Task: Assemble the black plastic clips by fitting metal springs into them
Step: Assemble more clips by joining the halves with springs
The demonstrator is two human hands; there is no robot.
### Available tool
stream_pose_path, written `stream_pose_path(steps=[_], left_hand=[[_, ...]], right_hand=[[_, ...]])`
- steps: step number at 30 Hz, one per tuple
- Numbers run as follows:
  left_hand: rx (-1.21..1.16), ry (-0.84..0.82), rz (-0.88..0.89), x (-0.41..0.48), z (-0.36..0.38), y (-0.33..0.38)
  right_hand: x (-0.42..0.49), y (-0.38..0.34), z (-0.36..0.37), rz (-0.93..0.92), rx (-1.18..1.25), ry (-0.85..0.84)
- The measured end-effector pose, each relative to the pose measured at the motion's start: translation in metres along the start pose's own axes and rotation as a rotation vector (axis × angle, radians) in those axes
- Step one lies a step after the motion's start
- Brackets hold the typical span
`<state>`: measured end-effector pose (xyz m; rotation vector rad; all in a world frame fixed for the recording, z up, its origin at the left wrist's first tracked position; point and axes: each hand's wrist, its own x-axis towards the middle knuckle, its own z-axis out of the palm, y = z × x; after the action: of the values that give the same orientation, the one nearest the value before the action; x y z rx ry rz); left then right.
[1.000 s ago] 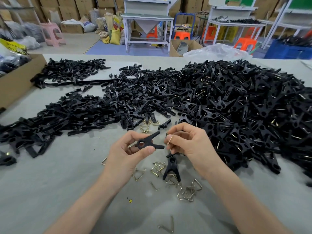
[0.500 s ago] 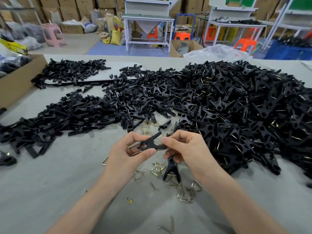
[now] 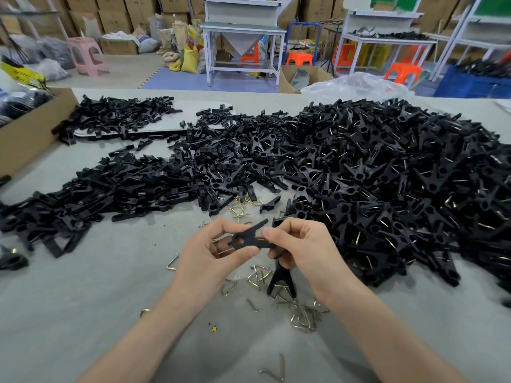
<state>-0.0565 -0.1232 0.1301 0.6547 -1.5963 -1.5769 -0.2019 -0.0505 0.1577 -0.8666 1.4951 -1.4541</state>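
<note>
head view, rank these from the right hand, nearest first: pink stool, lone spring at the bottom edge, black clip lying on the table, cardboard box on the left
From the right hand:
1. Black clip, on the table just beneath it.
2. Lone spring, bottom edge, toward the person.
3. Cardboard box, table's left side.
4. Pink stool, floor beyond the table.

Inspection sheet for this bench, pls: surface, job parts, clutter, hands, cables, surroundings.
Surface: grey table, far half covered with parts.
Job's things: black clip held between both hands; loose metal springs scattered near the person; big clip pile at right, springs showing in it; plain black parts pile at left.
Clutter: cardboard box at left edge; clear plastic bag at far edge.
Hands: left hand and right hand both pinch the black clip, above the table.
Cables: nothing seen.
Surroundings: pink stool, orange stools, white benches, stacked cartons.
</note>
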Motion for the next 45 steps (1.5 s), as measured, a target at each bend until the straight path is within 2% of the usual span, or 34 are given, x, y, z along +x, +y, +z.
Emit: stream_pose_path(steps=[7, 13, 16, 20, 27, 30, 36, 39, 45], left_hand=[[0.225, 0.048, 0.062, 0.002, -0.006, -0.005], [0.450, 0.048, 0.239, 0.003, -0.007, -0.004], [0.470, 0.040, 0.273, 0.002, -0.005, -0.003], [0.422, 0.048, 0.286, 0.001, -0.007, -0.002], [0.411, 0.047, 0.308, 0.001, -0.007, -0.005], [0.427, 0.045, 0.333, 0.001, -0.007, -0.007], [0.609, 0.080, 0.513, 0.001, -0.008, -0.005], [0.655, 0.117, 0.540, 0.002, -0.009, -0.004], [0.577, 0.103, 0.493, 0.001, -0.009, -0.007]], right_hand=[[0.002, 0.003, -0.003, -0.004, 0.050, -0.089], [0.004, 0.006, -0.001, 0.095, 0.224, -0.253], [0.003, 0.007, 0.002, 0.139, 0.271, -0.299], [0.002, 0.000, 0.000, 0.101, 0.307, -0.371], [0.004, 0.002, -0.002, 0.104, 0.340, -0.407], [0.006, 0.006, -0.001, 0.155, 0.345, -0.369], [0.003, 0.005, 0.001, 0.201, 0.406, -0.492], [0.003, 0.006, 0.002, 0.182, 0.409, -0.489], [0.001, 0.010, 0.010, 0.137, 0.501, -0.450]])
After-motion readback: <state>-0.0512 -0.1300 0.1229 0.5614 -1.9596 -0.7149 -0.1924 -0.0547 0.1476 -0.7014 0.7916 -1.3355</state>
